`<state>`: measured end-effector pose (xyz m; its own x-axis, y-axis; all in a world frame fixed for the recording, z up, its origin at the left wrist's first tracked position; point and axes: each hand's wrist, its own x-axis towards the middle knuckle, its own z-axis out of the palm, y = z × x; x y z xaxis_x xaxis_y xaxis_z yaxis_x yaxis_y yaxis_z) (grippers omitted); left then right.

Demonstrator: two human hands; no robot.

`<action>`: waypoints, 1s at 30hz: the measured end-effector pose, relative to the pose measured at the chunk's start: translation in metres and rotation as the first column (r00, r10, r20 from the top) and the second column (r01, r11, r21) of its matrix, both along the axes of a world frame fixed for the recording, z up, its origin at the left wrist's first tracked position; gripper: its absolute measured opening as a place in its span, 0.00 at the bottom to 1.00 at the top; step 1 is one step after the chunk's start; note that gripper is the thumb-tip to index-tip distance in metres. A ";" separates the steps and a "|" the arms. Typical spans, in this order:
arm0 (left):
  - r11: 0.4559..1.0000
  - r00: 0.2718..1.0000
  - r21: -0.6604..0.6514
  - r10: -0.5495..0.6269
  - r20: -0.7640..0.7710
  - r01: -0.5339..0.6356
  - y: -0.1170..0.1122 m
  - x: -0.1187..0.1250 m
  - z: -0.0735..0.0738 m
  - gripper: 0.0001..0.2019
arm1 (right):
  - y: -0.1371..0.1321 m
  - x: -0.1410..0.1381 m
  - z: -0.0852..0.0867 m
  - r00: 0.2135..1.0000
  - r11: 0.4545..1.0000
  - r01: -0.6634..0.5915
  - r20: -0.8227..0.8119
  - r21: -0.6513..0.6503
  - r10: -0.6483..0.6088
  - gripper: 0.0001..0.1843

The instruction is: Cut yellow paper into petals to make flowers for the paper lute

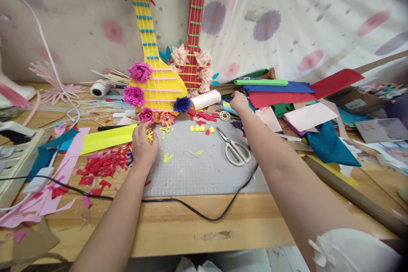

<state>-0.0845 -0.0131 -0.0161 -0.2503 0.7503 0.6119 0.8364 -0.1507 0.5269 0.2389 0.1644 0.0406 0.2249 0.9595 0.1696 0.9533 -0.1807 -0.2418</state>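
Observation:
My left hand (145, 144) rests at the left edge of the grey cutting mat (191, 174), its fingers curled around small yellow paper scraps (149, 136). Beside it lies a yellow crepe paper strip (108, 139). My right hand (239, 103) reaches to the back of the mat by the stacked coloured paper; its fingers are bent closed, and what they hold, if anything, is hidden. Between the hands, several yellow petal-shaped pieces (202, 128) and red pieces (207, 116) lie on the mat. Scissors (236, 148) lie there with blades slightly apart.
A yellow paper lute (162, 85) with flowers and a red one (194, 29) lean at the back. Red scraps (106, 161) lie left, a white roll (205, 99) behind the mat. A black cable (191, 212) crosses the front. Coloured paper (280, 97) is piled right.

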 end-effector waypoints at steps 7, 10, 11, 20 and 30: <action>0.998 0.998 0.041 -0.050 -0.041 0.052 0.003 0.001 -0.003 0.15 | 0.030 -0.003 -0.020 0.996 0.975 0.086 0.055 -0.204 -0.077 0.20; 0.997 0.997 0.045 -0.064 -0.036 0.065 0.003 0.003 -0.002 0.14 | 0.029 -0.011 -0.015 0.996 0.981 0.068 0.067 -0.181 -0.056 0.19; 0.996 0.997 0.047 -0.069 -0.033 0.070 0.003 0.004 -0.002 0.14 | 0.028 -0.013 -0.012 0.996 0.986 0.050 0.075 -0.162 -0.038 0.18; 0.994 0.991 0.026 -0.112 0.070 0.110 0.000 0.006 0.001 0.14 | -0.010 -0.009 0.023 0.994 0.994 -0.086 0.080 0.074 0.080 0.10; 0.486 0.489 -0.418 -0.866 -0.110 0.767 -0.038 0.113 -0.003 0.22 | -0.119 -0.045 -0.037 0.451 0.953 -0.281 -0.861 0.112 0.235 0.07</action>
